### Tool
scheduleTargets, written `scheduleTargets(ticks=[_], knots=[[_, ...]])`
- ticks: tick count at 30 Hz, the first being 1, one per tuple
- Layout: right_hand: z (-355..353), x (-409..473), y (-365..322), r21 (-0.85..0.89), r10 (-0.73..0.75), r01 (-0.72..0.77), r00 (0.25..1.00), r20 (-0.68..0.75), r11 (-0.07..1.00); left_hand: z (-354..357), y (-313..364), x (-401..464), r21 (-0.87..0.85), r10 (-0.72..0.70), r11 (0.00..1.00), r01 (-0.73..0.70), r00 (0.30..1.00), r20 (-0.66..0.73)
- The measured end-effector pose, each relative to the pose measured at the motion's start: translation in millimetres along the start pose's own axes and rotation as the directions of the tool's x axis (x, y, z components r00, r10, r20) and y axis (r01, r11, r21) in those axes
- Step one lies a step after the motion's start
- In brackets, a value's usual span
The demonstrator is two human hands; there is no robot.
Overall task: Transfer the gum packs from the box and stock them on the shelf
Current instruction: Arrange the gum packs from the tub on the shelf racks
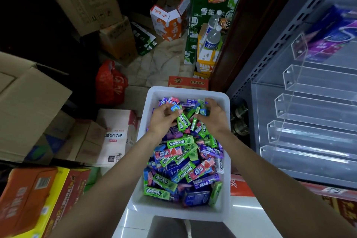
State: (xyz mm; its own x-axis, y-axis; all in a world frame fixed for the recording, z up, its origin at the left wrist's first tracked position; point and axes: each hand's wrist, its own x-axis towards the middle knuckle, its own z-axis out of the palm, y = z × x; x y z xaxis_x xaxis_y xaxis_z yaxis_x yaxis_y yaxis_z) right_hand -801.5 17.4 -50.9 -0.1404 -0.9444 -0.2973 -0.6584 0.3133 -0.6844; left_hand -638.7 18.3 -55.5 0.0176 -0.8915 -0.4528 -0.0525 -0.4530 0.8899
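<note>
Head view: we see the white box (226, 141) heaped with gum packs (185, 160). Our left hand (164, 118) grips a green pack (183, 124) at its far end; our right hand (214, 116) curls around packs there. Shelf (309, 102) stands right of the box.

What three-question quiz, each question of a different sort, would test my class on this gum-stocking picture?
1. True or false: the white bin still holds many gum packs.
2. Multiple choice: the left hand grips a (A) green Doublemint pack, (B) water bottle, (C) red bag.
3. Fill in: the clear dividers on the shelf stand to the person's ____.

Key
1. True: mixed green, purple, blue and pink packs fill it.
2. A. The right hand also has its fingers curled round packs at the bin's far end.
3. Right; the lower slots look unfilled, and a purple box sits higher up.
</note>
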Motion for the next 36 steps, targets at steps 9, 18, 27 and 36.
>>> scheduleTargets(ticks=[9, 18, 27, 36], knots=[[-6.3, -6.2, -1.0, 0.128, 0.023, -0.021, 1.000, -0.010, 0.991, 7.9, 2.2, 2.3, -0.056, -0.090, 0.994, 0.090, 0.996, 0.007], [-20.9, -6.6, -4.0, 0.433, 0.185, -0.134, 0.980, -0.078, 0.892, 3.0, 20.4, -11.9, -0.199, -0.089, 0.974, 0.106, 0.992, 0.089], [-52.2, -33.0, -39.4, 0.297, -0.206, 0.208, 0.978, -0.037, 0.932, 20.9, 62.1, -27.0, -0.261, -0.023, 0.964, 0.043, 0.997, 0.079], [-75.7, -63.5, -54.4, -0.020, -0.372, 0.372, 0.928, 0.004, 0.928, 33.8, 88.6, -56.4, -0.196, 0.052, 0.979, -0.050, 0.999, 0.005]])
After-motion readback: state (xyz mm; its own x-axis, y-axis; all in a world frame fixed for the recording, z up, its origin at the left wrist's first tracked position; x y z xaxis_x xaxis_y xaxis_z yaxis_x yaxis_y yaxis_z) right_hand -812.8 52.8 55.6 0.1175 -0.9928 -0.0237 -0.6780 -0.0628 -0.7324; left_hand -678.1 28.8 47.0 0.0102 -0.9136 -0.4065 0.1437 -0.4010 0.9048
